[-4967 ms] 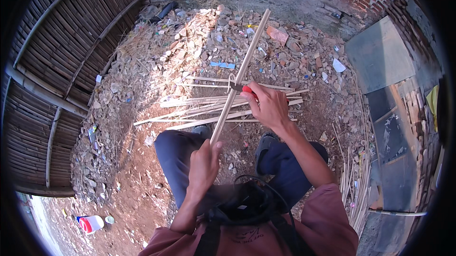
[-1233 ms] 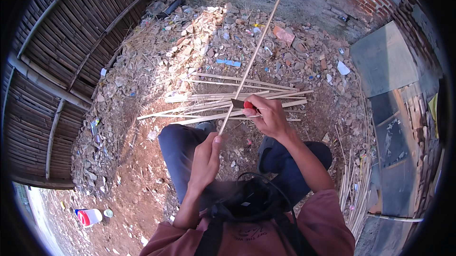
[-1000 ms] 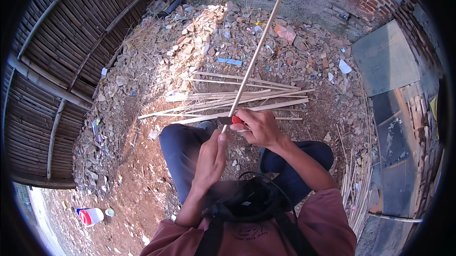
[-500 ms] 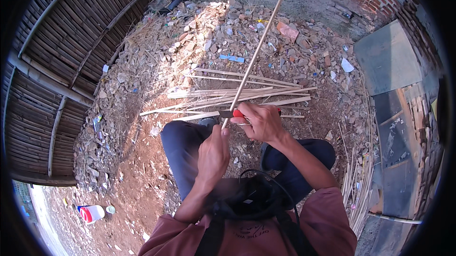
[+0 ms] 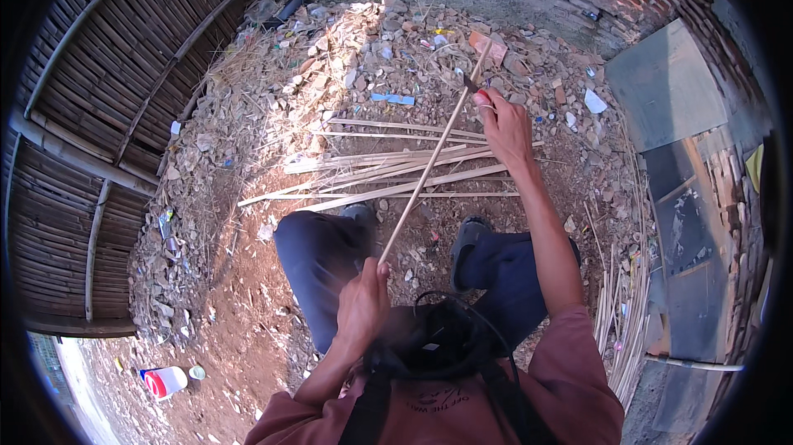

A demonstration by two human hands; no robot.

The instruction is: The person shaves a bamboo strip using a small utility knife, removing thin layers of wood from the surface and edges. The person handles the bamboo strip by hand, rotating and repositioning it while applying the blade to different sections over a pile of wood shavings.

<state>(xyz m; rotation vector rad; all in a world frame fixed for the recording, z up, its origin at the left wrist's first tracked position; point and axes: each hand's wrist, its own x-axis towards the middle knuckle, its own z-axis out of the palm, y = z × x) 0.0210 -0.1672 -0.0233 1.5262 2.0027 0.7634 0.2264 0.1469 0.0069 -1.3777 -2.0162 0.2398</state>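
I sat on the dirt with my knees apart. My left hand (image 5: pixel 361 306) was shut tight around the near end of a long thin bamboo stick (image 5: pixel 429 166). The stick ran up and away from me toward one o'clock. My right hand (image 5: pixel 504 127) was far out near its other end, fingers curled around a small knife with a red handle (image 5: pixel 477 96), the blade touching the stick.

I think the stick was light and dry, stiff but a bit springy, so it could bend or snap if I pushed hard. The ends looked like the best places to hold it, one hand at each end, and fingers had to stay away from the blade. Its skin looked pale, smooth and splintery at the edges.

More pale split strips (image 5: pixel 388 172) lay flat in a loose pile beyond my feet, at twelve o'clock. Broken bricks and rubble (image 5: pixel 347 57) were behind them. A bamboo fence (image 5: pixel 91 139) stood at nine o'clock. A white and red bottle (image 5: pixel 165 381) lay at seven o'clock.
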